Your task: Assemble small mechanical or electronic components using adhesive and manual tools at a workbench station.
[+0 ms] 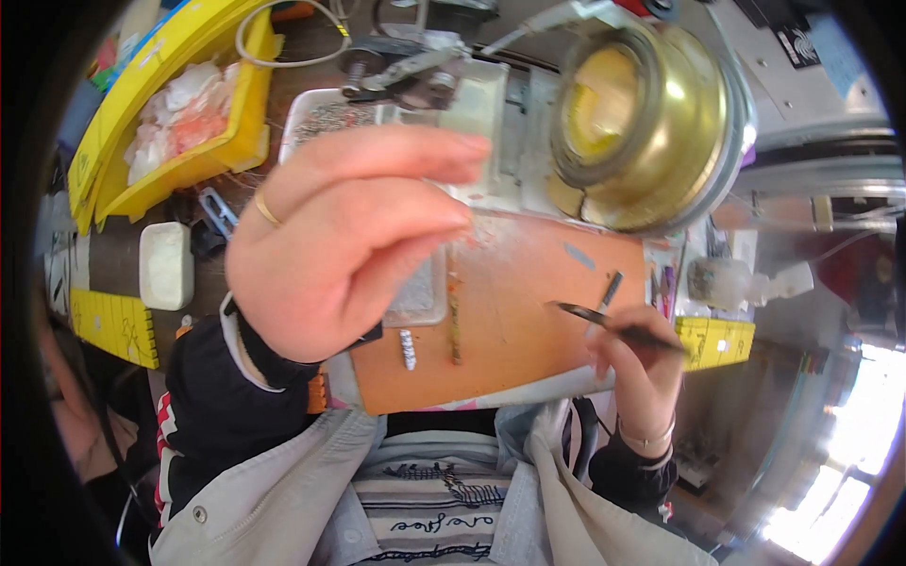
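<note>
My left hand [330, 236] is raised close to the camera, above the left part of the orange-brown work mat [528, 274]. Its thumb and fingers come together in a pinch; anything between the fingertips is too small or blurred to make out. Over the mat's right edge, my right hand [646, 373] is closed around a slim, dark, pointed tool [587, 312], which looks like tweezers. The tool's tip points left over the mat. Behind my left hand, a clear tray [420, 297] is partly hidden.
A yellow bin [250, 132] with crumpled plastic stands far left, near a white box [166, 266]. At the back right sits a round brass-coloured machine bowl [675, 123]. A white tray of small parts [326, 111] lies behind my left hand. A bottle [722, 280] stands at right.
</note>
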The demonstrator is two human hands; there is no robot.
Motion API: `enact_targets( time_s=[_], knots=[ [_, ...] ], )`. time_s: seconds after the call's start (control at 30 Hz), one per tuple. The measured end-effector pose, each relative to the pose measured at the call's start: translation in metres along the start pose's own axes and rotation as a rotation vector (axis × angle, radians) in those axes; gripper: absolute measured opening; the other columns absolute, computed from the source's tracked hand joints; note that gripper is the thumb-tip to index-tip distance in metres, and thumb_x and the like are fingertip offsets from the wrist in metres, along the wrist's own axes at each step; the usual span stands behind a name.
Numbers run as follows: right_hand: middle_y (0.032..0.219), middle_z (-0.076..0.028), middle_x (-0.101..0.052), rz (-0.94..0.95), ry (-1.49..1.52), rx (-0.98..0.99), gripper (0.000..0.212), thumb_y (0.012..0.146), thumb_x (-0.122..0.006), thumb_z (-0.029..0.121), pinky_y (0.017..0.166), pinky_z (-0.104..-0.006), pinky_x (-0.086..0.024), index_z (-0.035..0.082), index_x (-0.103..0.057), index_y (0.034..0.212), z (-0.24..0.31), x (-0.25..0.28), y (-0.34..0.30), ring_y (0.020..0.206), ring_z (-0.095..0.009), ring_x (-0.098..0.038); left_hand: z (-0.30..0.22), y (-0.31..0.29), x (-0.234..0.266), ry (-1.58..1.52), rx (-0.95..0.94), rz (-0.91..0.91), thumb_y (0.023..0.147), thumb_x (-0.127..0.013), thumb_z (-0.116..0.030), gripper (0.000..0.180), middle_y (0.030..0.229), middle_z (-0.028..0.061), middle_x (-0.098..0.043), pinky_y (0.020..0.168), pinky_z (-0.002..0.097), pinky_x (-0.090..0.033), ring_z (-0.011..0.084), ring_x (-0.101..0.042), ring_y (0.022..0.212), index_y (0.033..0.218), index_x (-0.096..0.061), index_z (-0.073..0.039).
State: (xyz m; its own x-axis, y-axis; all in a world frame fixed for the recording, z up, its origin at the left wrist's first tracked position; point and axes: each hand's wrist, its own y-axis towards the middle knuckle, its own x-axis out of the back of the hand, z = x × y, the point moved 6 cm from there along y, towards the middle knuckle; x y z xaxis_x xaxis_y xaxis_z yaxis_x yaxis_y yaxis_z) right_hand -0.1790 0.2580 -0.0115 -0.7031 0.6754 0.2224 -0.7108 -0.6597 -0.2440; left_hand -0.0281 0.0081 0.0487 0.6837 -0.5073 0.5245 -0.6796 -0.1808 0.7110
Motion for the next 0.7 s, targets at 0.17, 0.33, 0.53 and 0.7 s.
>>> enact_targets(
  time_s=[0.17,0.33,0.53,0.7],
  knots=[
    [0.077,-0.014,-0.07,-0.004,0.283,0.376,0.034,0.098,-0.064,0.032,0.06,-0.0258,-0.051,-0.001,-0.06,0.094,0.038,-0.008,-0.014,0.064,-0.015,-0.065,0.004,-0.003,-0.006,-0.223,0.003,0.017,0.087,-0.065,0.014,0.021,0.119,0.0222,-0.063,0.078,0.036,-0.062,0.0322,-0.075,0.094,0.103,-0.061,0.0],
    [0.085,-0.014,-0.076,0.249,0.092,0.677,0.024,0.099,-0.061,0.025,0.063,-0.032,-0.054,0.002,-0.063,0.094,0.074,-0.042,-0.011,0.071,-0.023,-0.071,0.0,0.002,0.0,-0.145,0.007,0.106,0.083,-0.068,0.014,0.025,0.119,0.0201,-0.066,0.084,0.0347,-0.06,0.032,-0.072,0.105,0.102,-0.061,-0.001],
    [0.09,-0.015,-0.076,0.192,0.146,0.645,0.014,0.095,-0.063,0.015,0.064,-0.0343,-0.055,0.002,-0.066,0.098,0.078,-0.062,-0.001,0.068,-0.025,-0.07,0.0,-0.001,-0.001,-0.176,0.03,0.04,0.083,-0.07,0.013,0.024,0.12,0.0199,-0.066,0.089,0.0369,-0.06,0.0344,-0.071,0.109,0.101,-0.061,-0.001],
    [0.092,-0.016,-0.076,0.182,0.073,0.621,0.013,0.095,-0.064,0.013,0.062,-0.0341,-0.054,0.002,-0.066,0.099,0.074,-0.069,-0.001,0.067,-0.025,-0.069,0.002,-0.002,-0.003,-0.223,0.025,0.002,0.082,-0.069,0.014,0.024,0.12,0.0204,-0.065,0.091,0.0389,-0.06,0.0367,-0.07,0.111,0.1,-0.061,0.0]
  ],
)
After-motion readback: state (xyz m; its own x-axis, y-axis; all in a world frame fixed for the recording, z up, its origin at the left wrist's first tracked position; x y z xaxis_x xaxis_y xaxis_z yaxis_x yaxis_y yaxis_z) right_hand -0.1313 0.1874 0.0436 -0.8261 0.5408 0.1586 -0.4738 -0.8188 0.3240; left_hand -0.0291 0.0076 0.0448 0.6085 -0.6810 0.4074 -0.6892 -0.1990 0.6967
